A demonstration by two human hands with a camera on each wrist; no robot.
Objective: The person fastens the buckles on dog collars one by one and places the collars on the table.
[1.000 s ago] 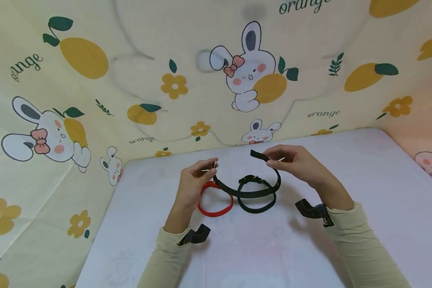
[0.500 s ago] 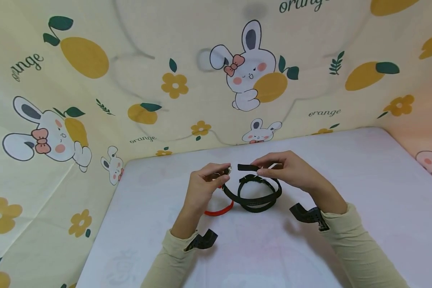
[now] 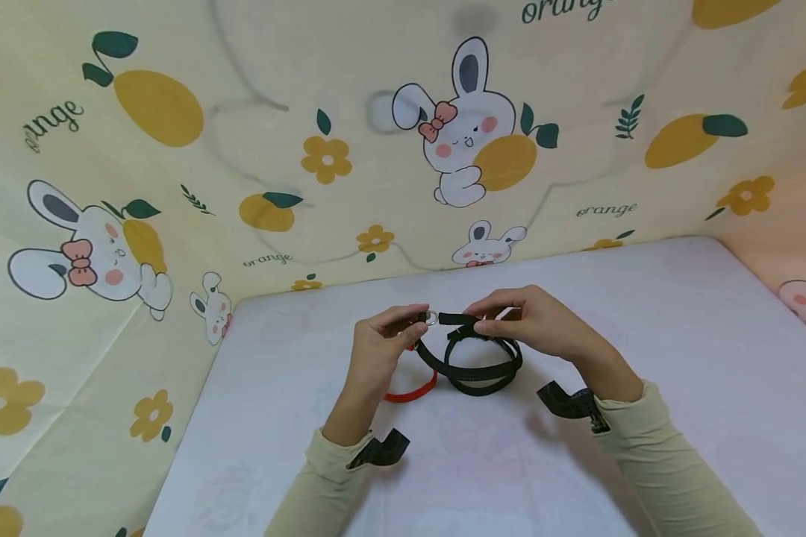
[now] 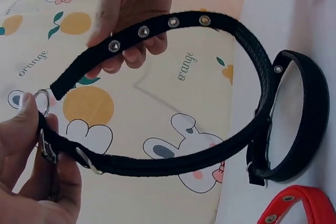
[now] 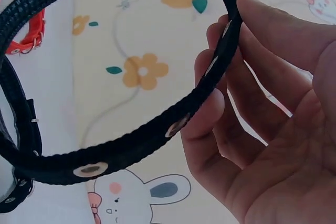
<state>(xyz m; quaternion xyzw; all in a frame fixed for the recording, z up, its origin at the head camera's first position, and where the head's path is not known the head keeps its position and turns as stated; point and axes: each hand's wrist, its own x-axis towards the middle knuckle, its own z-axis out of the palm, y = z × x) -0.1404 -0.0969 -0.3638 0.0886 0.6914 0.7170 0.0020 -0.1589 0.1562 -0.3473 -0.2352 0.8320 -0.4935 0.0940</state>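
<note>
A black pet collar (image 3: 436, 363) is held in an opened loop above the table. My left hand (image 3: 379, 341) pinches its buckle end, beside a metal D-ring (image 4: 43, 102) and the buckle (image 4: 48, 148). Between thumb and fingers, my right hand (image 3: 536, 322) grips the other end, a strap with several metal eyelets (image 4: 144, 31). The strap's tip (image 4: 62, 88) points at the D-ring, very close to it; whether they touch I cannot tell. Below lies a second black collar (image 3: 480, 391), buckled into a ring. A red collar (image 3: 413, 394) beside it is partly hidden by my left hand.
The white table (image 3: 457, 470) ends at the back against a cream cloth (image 3: 349, 89) printed with rabbits and oranges. Dark straps (image 3: 379, 451) stick out from both sleeve cuffs.
Both hands have come toward each other, the left moving right and the right moving left and down. The strap tip now lies close to the D-ring, and the loop is narrower.
</note>
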